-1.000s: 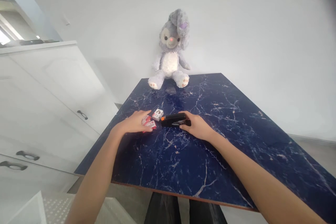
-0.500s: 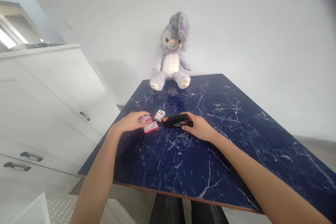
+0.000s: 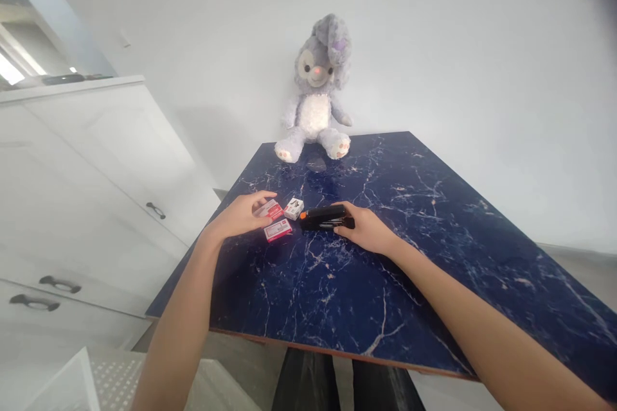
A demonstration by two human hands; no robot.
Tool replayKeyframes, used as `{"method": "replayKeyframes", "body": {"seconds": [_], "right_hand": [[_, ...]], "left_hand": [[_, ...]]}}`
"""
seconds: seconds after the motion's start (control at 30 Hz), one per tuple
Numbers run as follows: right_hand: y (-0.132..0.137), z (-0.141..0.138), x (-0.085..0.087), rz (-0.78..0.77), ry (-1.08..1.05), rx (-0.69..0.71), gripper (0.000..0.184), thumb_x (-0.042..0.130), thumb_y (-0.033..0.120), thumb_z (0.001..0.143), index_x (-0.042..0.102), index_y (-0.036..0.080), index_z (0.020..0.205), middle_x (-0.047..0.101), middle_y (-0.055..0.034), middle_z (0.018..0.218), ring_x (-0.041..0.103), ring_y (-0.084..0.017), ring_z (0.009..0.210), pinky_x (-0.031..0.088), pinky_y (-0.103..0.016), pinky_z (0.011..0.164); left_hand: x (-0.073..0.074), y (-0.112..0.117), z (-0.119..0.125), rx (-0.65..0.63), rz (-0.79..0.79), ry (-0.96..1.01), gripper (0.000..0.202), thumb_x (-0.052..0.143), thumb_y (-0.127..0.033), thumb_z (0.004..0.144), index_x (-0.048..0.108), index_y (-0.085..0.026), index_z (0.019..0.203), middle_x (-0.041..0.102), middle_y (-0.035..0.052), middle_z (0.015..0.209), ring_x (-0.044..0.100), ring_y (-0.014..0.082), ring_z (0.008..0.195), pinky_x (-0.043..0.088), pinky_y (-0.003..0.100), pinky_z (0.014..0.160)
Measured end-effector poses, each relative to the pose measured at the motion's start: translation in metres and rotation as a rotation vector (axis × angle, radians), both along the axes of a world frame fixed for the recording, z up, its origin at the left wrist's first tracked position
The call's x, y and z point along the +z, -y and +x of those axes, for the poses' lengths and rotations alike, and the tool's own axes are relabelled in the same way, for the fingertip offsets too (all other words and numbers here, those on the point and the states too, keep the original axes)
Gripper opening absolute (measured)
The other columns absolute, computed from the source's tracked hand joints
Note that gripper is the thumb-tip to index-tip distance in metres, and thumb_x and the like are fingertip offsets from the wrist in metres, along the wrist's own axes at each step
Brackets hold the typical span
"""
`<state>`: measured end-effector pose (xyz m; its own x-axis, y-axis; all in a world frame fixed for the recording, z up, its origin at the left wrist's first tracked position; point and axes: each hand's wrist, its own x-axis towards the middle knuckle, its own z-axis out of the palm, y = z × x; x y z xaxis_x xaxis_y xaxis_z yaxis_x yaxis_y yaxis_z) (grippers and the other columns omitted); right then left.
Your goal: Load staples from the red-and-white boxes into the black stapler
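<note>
Dark blue with pale veins, the bench [image 3: 332, 298] carries a grey plush toy [image 3: 315, 114] at its far edge; beyond the left edge stands a white cabinet [image 3: 87, 186]. A small white box [image 3: 294, 208] lies beside the orange end of a black stapler [image 3: 321, 218], and a red box [image 3: 278, 230] lies nearer to the front edge. The right hand [image 3: 369, 229] grips this stapler, well inside the side edges. The left hand [image 3: 241, 215], nearer to the left edge, is half open around a red-and-white packet [image 3: 272, 208]; whether it touches, I cannot tell.

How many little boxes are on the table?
3: a white box beside the stapler, a red-white box by the left hand, another box nearer the camera. The hand may hide more.
</note>
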<state>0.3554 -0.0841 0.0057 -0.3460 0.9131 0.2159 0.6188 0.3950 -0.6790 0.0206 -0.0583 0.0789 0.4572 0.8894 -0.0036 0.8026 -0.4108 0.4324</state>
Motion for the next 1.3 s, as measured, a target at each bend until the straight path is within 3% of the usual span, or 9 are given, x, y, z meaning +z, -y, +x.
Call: {"method": "replayKeyframes", "body": {"seconds": [0.17, 0.37, 0.5, 0.7, 0.83, 0.97, 1.07, 1.2, 1.3], "right_hand": [[0.0, 0.0, 0.001, 0.021, -0.011, 0.008, 0.046, 0.07, 0.021, 0.082, 0.056, 0.026, 0.125, 0.073, -0.0014, 0.102, 0.069, -0.02, 0.091, 0.048, -0.03, 0.078], [-0.003, 0.0, -0.002, 0.039, -0.015, 0.005, 0.048, 0.07, 0.02, 0.081, 0.056, 0.026, 0.126, 0.073, -0.0015, 0.101, 0.068, -0.02, 0.09, 0.048, -0.029, 0.077], [-0.003, 0.0, -0.003, 0.057, -0.01, 0.01, 0.05, 0.071, 0.02, 0.081, 0.056, 0.025, 0.128, 0.073, -0.0025, 0.103, 0.068, -0.02, 0.093, 0.048, -0.029, 0.08], [-0.002, 0.001, 0.0, 0.047, -0.018, 0.019, 0.05, 0.07, 0.019, 0.081, 0.056, 0.024, 0.128, 0.073, -0.0038, 0.105, 0.068, -0.021, 0.093, 0.049, -0.03, 0.082], [-0.002, 0.0, 0.001, 0.024, -0.014, 0.008, 0.05, 0.07, 0.018, 0.081, 0.055, 0.024, 0.128, 0.073, -0.0042, 0.106, 0.068, -0.021, 0.095, 0.049, -0.031, 0.083], [-0.005, 0.005, 0.007, 0.005, 0.033, 0.018, 0.03, 0.069, 0.021, 0.082, 0.061, 0.022, 0.11, 0.073, -0.0042, 0.099, 0.068, -0.021, 0.089, 0.048, -0.029, 0.076], [-0.006, 0.015, 0.015, -0.045, 0.035, 0.109, 0.02, 0.067, 0.022, 0.082, 0.062, 0.022, 0.101, 0.072, -0.0018, 0.097, 0.067, -0.02, 0.085, 0.046, -0.028, 0.071], [-0.004, 0.021, 0.021, -0.153, -0.026, 0.259, 0.016, 0.064, 0.019, 0.081, 0.064, 0.021, 0.097, 0.072, 0.0006, 0.094, 0.066, -0.018, 0.082, 0.048, -0.027, 0.073], [-0.002, 0.017, 0.017, -0.112, -0.038, 0.224, 0.02, 0.062, 0.017, 0.081, 0.066, 0.02, 0.099, 0.072, -0.0011, 0.095, 0.066, -0.018, 0.084, 0.049, -0.029, 0.077]], "left_hand": [[0.002, 0.01, 0.018, -0.016, -0.093, -0.133, 0.072, 0.074, -0.038, 0.072, 0.054, -0.031, 0.14, 0.072, 0.0054, 0.111, 0.068, 0.0247, 0.088, 0.047, 0.03, 0.072], [0.012, 0.025, 0.034, -0.08, -0.227, -0.161, 0.067, 0.07, -0.039, 0.076, 0.051, -0.03, 0.14, 0.071, 0.0005, 0.087, 0.063, 0.019, 0.068, 0.039, 0.027, 0.062], [0.015, 0.036, 0.044, -0.105, -0.238, -0.182, 0.061, 0.071, -0.042, 0.074, 0.056, -0.03, 0.132, 0.072, 0.0031, 0.096, 0.064, 0.0201, 0.071, 0.039, 0.027, 0.062], [-0.001, 0.042, 0.048, -0.222, -0.203, -0.151, 0.091, 0.081, -0.044, 0.064, 0.044, -0.037, 0.147, 0.063, 0.0079, 0.135, 0.065, 0.0328, 0.107, 0.048, 0.034, 0.08], [-0.002, 0.041, 0.046, -0.249, -0.19, -0.14, 0.073, 0.072, -0.034, 0.072, 0.053, -0.037, 0.142, 0.066, 0.0064, 0.129, 0.067, 0.0308, 0.106, 0.05, 0.034, 0.081], [0.008, 0.029, 0.03, -0.149, -0.175, -0.183, 0.066, 0.07, -0.041, 0.075, 0.055, -0.035, 0.139, 0.073, 0.0037, 0.104, 0.069, 0.0255, 0.084, 0.047, 0.03, 0.067], [0.009, 0.019, 0.022, -0.081, -0.162, -0.203, 0.061, 0.067, -0.045, 0.077, 0.056, -0.033, 0.136, 0.073, 0.002, 0.094, 0.068, 0.0232, 0.075, 0.046, 0.029, 0.064], [-0.003, 0.019, 0.037, -0.055, -0.095, -0.184, 0.061, 0.069, -0.05, 0.077, 0.058, -0.03, 0.133, 0.073, 0.006, 0.103, 0.069, 0.0261, 0.083, 0.047, 0.03, 0.066], [-0.008, 0.026, 0.052, -0.114, -0.097, -0.087, 0.073, 0.068, -0.056, 0.079, 0.048, -0.029, 0.145, 0.067, 0.0114, 0.126, 0.069, 0.0312, 0.1, 0.05, 0.033, 0.074]]}}
